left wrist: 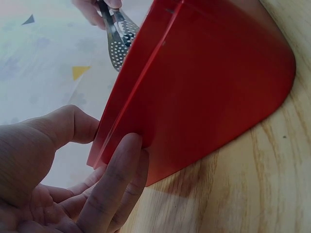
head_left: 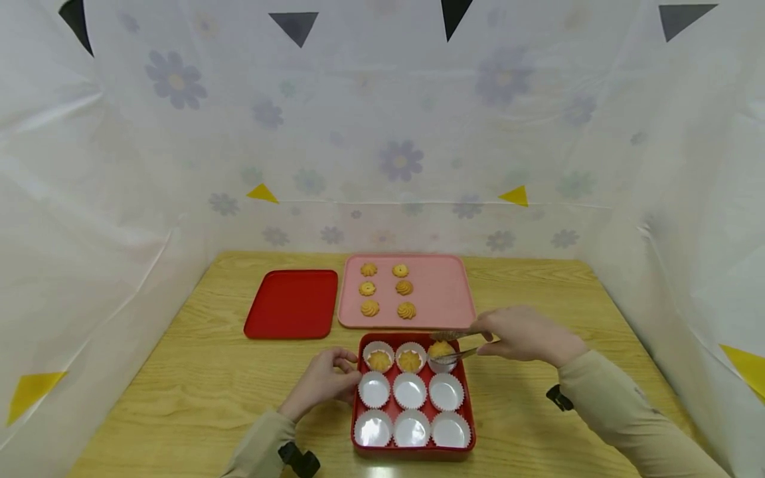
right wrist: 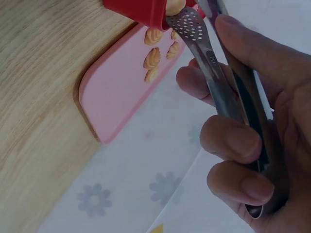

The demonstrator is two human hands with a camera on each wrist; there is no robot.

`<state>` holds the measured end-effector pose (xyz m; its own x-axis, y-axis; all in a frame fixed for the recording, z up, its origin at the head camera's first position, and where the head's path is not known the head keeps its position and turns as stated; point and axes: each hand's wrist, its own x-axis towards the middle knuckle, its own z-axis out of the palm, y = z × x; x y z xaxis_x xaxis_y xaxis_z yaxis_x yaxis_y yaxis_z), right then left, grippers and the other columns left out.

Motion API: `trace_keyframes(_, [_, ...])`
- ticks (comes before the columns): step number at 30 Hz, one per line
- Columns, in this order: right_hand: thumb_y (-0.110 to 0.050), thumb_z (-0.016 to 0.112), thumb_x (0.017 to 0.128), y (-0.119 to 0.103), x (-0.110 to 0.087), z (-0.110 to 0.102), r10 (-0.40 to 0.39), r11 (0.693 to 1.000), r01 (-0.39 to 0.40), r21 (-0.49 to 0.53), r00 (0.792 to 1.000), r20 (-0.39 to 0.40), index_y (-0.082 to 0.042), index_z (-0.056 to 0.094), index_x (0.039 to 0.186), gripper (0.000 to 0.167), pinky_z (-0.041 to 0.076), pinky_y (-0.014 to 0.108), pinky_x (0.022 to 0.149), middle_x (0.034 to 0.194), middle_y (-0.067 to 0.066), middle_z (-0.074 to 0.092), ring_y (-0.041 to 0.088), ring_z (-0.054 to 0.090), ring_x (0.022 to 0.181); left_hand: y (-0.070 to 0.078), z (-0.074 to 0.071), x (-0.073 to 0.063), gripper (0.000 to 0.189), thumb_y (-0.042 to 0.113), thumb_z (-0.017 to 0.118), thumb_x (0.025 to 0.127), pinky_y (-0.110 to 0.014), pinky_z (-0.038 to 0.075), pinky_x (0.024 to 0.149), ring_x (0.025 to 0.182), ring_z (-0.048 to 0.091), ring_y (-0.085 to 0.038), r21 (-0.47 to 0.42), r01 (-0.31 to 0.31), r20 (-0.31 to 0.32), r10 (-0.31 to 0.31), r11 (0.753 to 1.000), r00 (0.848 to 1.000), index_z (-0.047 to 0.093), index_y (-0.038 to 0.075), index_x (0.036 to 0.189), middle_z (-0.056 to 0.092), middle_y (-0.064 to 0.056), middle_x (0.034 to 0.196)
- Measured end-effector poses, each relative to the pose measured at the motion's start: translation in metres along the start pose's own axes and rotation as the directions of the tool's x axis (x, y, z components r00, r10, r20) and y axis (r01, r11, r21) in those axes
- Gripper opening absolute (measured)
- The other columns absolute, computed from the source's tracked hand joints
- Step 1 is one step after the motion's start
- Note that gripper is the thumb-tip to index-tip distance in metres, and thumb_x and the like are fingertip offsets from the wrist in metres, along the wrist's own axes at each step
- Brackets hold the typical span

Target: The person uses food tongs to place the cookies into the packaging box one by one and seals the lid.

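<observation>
Tongs (right wrist: 221, 92) are clasped by the right grip (head_left: 524, 334), the nearer. Leftward, the cookie (head_left: 441, 349) is framed between their ends.

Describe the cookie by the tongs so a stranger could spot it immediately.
On the wooden table, find the red box with nine white cups. Go to its far right corner cup. Unlike the two cookies to its left, this cookie is between the ends of the tongs.
</observation>
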<state>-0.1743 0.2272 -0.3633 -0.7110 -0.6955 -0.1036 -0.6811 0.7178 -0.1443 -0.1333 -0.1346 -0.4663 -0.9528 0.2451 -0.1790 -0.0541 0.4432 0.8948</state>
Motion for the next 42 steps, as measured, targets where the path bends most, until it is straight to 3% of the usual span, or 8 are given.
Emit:
trace_keyframes(11, [-0.027,0.079,0.085,-0.013,0.005,0.003,0.020,0.993,-0.024,-0.112,0.999,-0.034,-0.021,0.074,0.109,0.025,0.038,0.023,0.053,0.083,-0.010,0.067,0.001,0.048,0.064,0.000,0.000,0.000,0.036,0.010,0.073,0.083,-0.028,0.060,0.062,0.065,0.065,-0.013,-0.008,-0.008,-0.003,0.008,1.000,1.000,0.060,-0.006,0.113,0.064,-0.011,0.087])
trace_keyframes(25, [-0.028,0.080,0.084,-0.015,0.007,0.007,0.026,0.992,-0.030,-0.119,0.999,-0.038,-0.021,0.074,0.098,0.017,0.034,0.022,0.050,0.073,-0.011,0.059,0.001,0.042,0.060,0.001,0.000,-0.001,0.035,0.010,0.073,0.083,-0.028,0.059,0.062,0.067,0.063,-0.013,0.005,-0.003,-0.008,0.003,1.000,1.000,0.061,-0.005,0.112,0.064,-0.011,0.087])
trace_keyframes(35, [-0.029,0.081,0.083,-0.015,0.011,0.009,0.045,0.993,-0.048,-0.107,0.999,-0.027,-0.021,0.075,0.103,0.023,0.036,0.022,0.050,0.080,-0.010,0.065,0.002,0.044,0.060,0.002,0.000,-0.001,0.035,0.011,0.073,0.083,-0.027,0.058,0.062,0.067,0.063,-0.012,0.018,-0.003,-0.009,0.004,1.000,1.000,0.061,-0.005,0.112,0.064,-0.010,0.087])
trace_keyframes(42, [-0.027,0.082,0.082,-0.019,0.012,0.007,0.053,0.995,-0.054,-0.083,0.998,-0.024,-0.021,0.075,0.110,0.029,0.038,0.023,0.051,0.099,-0.006,0.076,0.001,0.046,0.062,0.003,0.001,-0.001,0.035,0.010,0.073,0.083,-0.029,0.060,0.061,0.066,0.064,-0.013,0.008,0.007,-0.008,-0.006,1.000,1.000,0.061,-0.006,0.113,0.064,-0.011,0.088])
